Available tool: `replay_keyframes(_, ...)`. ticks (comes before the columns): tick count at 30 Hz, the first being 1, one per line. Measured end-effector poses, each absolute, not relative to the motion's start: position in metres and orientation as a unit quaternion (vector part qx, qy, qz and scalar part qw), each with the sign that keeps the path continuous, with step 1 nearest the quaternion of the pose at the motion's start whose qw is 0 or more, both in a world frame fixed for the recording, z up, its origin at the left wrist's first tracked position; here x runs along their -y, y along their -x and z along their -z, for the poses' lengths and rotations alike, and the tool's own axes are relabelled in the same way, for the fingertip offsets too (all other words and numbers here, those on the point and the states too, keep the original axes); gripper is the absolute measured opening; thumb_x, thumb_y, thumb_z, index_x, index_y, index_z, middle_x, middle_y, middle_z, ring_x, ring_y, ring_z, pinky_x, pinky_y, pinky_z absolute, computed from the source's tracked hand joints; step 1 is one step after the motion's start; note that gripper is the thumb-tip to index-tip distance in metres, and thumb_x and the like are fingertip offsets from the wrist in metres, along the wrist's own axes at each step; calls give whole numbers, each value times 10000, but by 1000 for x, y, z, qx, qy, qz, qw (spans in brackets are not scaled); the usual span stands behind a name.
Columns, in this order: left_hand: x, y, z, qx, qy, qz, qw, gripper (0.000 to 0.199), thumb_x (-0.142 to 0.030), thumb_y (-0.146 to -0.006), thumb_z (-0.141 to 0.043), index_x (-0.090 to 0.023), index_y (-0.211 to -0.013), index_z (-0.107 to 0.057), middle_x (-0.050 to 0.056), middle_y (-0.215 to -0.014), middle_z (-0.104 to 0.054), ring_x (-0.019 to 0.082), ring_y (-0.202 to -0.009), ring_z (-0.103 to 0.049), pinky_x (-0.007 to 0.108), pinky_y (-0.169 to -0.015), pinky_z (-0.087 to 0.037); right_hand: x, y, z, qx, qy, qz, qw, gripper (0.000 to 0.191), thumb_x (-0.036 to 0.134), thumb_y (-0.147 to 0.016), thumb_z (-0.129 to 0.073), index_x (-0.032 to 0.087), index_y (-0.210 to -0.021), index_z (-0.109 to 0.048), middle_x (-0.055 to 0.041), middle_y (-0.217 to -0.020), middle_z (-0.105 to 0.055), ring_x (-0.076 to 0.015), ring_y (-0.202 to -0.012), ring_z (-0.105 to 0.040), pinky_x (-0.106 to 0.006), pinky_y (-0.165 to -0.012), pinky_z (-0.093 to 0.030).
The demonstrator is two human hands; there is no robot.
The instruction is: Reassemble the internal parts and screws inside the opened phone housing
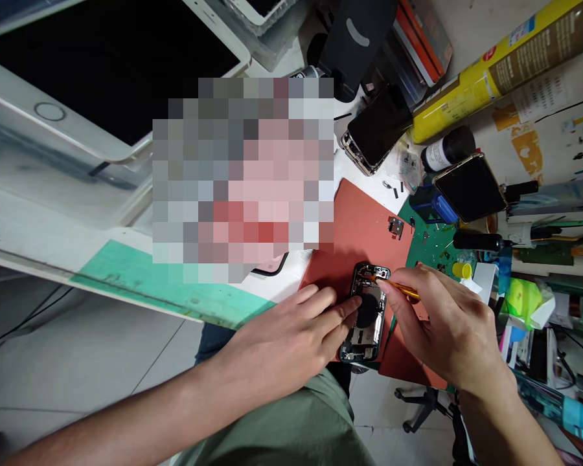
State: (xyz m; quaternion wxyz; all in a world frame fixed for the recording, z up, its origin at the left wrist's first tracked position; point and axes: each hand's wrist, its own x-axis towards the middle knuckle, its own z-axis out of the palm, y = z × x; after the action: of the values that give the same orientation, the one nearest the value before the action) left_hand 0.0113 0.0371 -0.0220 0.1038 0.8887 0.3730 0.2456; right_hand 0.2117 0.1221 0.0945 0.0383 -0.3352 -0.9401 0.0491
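Right hand: thumb and fingers together, clamped on a slim orange tool, its tip inside the upper end of the open phone.

Left hand: fingertips touching the open phone at its left side; cannot tell whether the hand is clamped on it.

Open phone: dark rim, metal parts within, round black patch near the middle; lying on the red mat between the two hands.

Small part: dark and silver, on the red mat, beyond the open phone.

Green mat: beside and partly beneath the red one, strewn with scraps. Near it, a yellow cap and a blue box.

Second phone: black screen, beyond the red mat on the white counter.

Small screen: black, thin pale frame, tilted.

Bottle: black, white label, print too small to read.

Spray can: yellow and brown, with a blue panel, a red round mark and rows of lettering, illegible here.

Black stand: pale curved mark, unlettered.

Printed sheet: rows of small characters, unreadable.

Tablet: white border, black screen, round button; far left.
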Motion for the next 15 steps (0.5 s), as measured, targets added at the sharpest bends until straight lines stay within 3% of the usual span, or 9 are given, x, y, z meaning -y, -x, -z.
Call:
replay_keyframes(3, -38, -12, 22, -377, -885, -250, 107, 422, -236, -1016, -642, -98, -1412, -686, 90, -1475, -690, 279, -1063, -579, 432, -946, -395, -122, -211, -95, 947, 316, -54, 22, 153, 60, -1009, -642, 192, -1067, -595, 2, -796, -623, -152, -692, -566, -301, -642, -454)
replay_keyframes(8, -37, -11, 21, -376, -887, -244, 112, 433, -233, -1029, -623, -102, -1440, -665, 84, -1494, -680, 282, -1099, -588, 432, -964, -400, -125, -210, -100, 949, 308, -67, 2, 189, 70, -1011, -626, 184, -1158, -592, -63, -942, -677, -198, -823, -618, -331, -711, -503)
replay_keyframes(12, -37, -10, 20, -380, -886, -244, 107, 427, -217, -1033, -606, -101, -1440, -665, 83, -1487, -686, 282, -1101, -589, 434, -970, -408, -128, -211, -102, 952, 294, -85, -14, 239, 7, -1003, -549, 190, -1145, -607, -73, -965, -705, -206, -854, -639, -344, -740, -525)
replay_keyframes(15, -37, -10, 21, -376, -889, -240, 103, 408, -215, -1028, -613, -111, -1416, -687, 70, -1488, -686, 277, -1075, -587, 431, -958, -413, -129, -213, -102, 953, 295, -76, -3, 203, 10, -985, -607, 176, -1099, -627, -70, -949, -725, -195, -818, -654, -336, -717, -519)
